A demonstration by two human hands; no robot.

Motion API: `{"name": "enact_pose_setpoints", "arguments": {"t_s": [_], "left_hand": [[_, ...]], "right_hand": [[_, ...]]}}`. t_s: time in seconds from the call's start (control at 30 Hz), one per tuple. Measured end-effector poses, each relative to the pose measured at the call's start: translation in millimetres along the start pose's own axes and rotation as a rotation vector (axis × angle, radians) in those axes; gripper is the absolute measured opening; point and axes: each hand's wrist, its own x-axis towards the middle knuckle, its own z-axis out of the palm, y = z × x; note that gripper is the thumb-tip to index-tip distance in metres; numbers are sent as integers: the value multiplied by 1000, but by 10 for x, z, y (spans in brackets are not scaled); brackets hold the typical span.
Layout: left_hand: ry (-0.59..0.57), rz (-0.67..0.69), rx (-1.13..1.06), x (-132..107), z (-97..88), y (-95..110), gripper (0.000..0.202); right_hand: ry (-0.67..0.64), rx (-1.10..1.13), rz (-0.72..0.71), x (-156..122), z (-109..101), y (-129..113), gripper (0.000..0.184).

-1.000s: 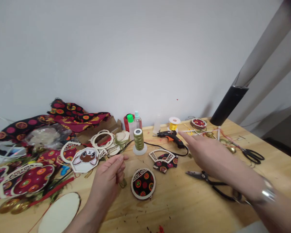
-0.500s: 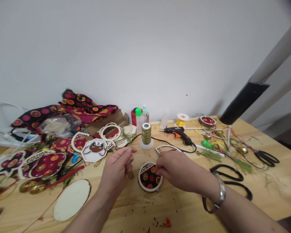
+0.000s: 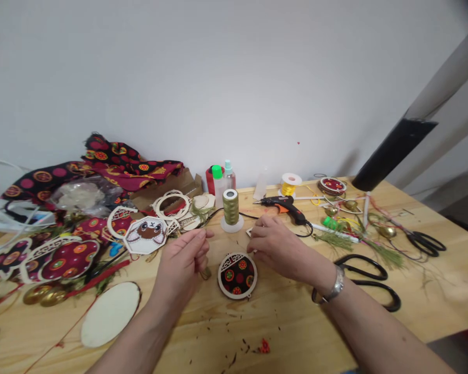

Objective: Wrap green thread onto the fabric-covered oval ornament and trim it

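My left hand [image 3: 183, 259] is pinched shut on a small olive-gold piece [image 3: 206, 272] that hangs just under its fingertips. A round wooden ornament [image 3: 237, 275] with black flowered fabric lies on the table between my hands. My right hand [image 3: 275, 246], with a silver bracelet on its wrist, is curled down just behind the ornament. Its fingertips close on a fan-shaped wooden piece [image 3: 249, 231], of which only a pale corner shows. An olive thread spool [image 3: 231, 208] stands right behind both hands.
A black and orange glue gun [image 3: 284, 205] lies behind my right hand, its cord running left. Large black scissors [image 3: 370, 283] and smaller scissors [image 3: 425, 241] lie at the right. Fabric ornaments, wooden frames [image 3: 171, 205] and patterned cloth [image 3: 117, 166] crowd the left. An oval wooden slice [image 3: 109, 314] lies front left.
My right hand came back from reaching toward the glue gun to the spot just behind the round ornament and curled shut. My left hand kept its pinch. The view shifted slightly.
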Motion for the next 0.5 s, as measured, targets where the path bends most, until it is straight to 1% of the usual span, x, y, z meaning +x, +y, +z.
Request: {"name": "enact_pose_setpoints", "arguments": {"t_s": [0.13, 0.27, 0.33, 0.4, 0.5], "left_hand": [[2, 1, 5, -11, 11, 7, 20], [-13, -2, -1, -6, 12, 7, 20], [-10, 2, -6, -3, 15, 10, 20], [-6, 8, -6, -2, 17, 18, 20], [8, 18, -9, -1, 13, 28, 21]], "right_hand": [[16, -4, -33, 14, 39, -13, 14], [14, -30, -46, 45, 123, 4, 8], [13, -37, -56, 69, 160, 0, 12], [38, -49, -65, 98, 182, -23, 17], [103, -81, -92, 164, 156, -91, 19]]}}
